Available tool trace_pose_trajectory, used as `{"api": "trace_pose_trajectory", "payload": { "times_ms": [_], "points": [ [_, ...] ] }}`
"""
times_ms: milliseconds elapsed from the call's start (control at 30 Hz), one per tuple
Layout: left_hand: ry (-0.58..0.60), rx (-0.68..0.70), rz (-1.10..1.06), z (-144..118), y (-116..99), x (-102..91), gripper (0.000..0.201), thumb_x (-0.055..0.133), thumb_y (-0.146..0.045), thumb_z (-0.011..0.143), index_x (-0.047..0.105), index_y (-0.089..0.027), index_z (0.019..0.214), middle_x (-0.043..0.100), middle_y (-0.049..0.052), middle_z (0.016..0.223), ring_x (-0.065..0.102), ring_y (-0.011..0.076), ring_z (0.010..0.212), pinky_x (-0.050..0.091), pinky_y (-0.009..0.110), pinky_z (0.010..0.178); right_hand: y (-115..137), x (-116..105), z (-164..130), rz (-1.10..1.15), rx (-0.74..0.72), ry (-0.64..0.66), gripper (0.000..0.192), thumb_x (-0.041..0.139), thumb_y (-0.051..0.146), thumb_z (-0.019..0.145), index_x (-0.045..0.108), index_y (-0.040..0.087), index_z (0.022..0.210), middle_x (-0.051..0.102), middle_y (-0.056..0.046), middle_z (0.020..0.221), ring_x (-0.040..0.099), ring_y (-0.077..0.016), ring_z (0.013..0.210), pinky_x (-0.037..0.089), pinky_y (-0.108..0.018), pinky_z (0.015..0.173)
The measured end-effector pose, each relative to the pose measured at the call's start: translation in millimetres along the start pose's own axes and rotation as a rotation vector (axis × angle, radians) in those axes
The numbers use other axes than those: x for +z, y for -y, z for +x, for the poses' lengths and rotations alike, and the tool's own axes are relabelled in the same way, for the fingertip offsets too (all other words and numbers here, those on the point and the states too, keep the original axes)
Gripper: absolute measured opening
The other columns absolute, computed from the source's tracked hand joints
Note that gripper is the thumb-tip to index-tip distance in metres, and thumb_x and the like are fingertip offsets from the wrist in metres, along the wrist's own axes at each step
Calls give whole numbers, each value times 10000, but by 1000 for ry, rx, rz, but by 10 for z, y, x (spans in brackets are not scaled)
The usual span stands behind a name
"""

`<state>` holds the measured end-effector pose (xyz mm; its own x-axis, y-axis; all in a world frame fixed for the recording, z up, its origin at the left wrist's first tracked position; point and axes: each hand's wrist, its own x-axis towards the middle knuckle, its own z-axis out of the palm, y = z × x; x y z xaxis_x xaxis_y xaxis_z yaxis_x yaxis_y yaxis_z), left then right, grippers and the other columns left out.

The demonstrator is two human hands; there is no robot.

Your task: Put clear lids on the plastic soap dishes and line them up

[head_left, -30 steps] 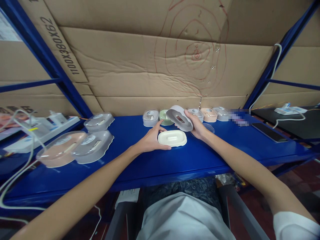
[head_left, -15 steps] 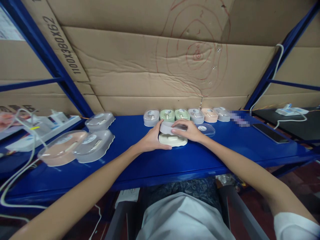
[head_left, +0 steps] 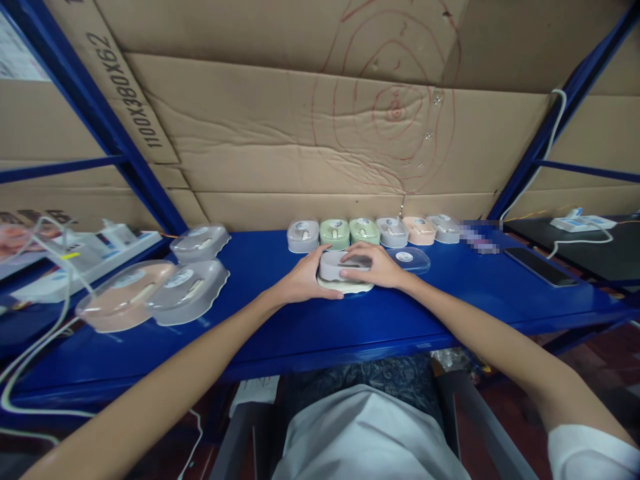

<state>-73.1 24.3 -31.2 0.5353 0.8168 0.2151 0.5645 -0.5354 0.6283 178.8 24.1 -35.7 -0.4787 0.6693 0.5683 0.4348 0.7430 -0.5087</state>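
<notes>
On the blue shelf (head_left: 310, 327) in front of me lies a cream soap-dish base (head_left: 345, 286) with a grey oval part (head_left: 336, 264) set down onto it. My left hand (head_left: 303, 280) grips the left end of the cream base. My right hand (head_left: 375, 265) lies flat over the grey part, pressing on its top. Just right of my right hand lies a clear lid (head_left: 413, 259) with a round sticker, flat on the shelf.
A row of several small lidded soap boxes (head_left: 373, 231) in grey, green and pink lines the cardboard back wall. Larger pink and grey lidded boxes (head_left: 150, 293) sit at left by a power strip (head_left: 85, 257). A phone (head_left: 537, 265) lies at right.
My right hand brought the grey part down from a tilted hold above the shelf onto the cream base and now presses it there. My left hand stayed on the base.
</notes>
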Motion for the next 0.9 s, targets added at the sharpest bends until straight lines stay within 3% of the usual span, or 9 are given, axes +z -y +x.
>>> {"api": "trace_pose_trajectory", "payload": {
  "times_ms": [133,367,567,900],
  "points": [
    [9,17,27,2,25,0,1287,959,-627,591,354,-168,1630,463,206,1643,468,438,1495,399,546,1220,4,24,-15,-21,-14,17,387,859,516,847,811,231,1105,731,-102,1180,740,-256,1068,575,-441,991],
    [4,97,51,11,69,2,1056,928,-644,650,509,-226,1524,609,132,1497,572,402,1377,457,503,1154,36,28,-35,-74,-33,45,437,859,546,837,796,223,1124,703,-109,1211,733,-269,1096,569,-455,1024],
    [6,93,119,10,72,7,1002,919,-658,644,573,-200,1464,656,136,1364,601,404,1266,480,528,1098,39,42,-50,-112,-54,101,464,848,556,843,780,214,1150,676,-121,1258,717,-268,1119,557,-449,1042],
    [-7,122,104,15,50,8,944,922,-627,634,618,-221,1430,676,119,1320,613,407,1225,486,547,1087,45,50,-63,-115,-62,113,452,838,542,857,762,221,1167,669,-117,1255,708,-272,1124,560,-467,1051]
  ]
}}
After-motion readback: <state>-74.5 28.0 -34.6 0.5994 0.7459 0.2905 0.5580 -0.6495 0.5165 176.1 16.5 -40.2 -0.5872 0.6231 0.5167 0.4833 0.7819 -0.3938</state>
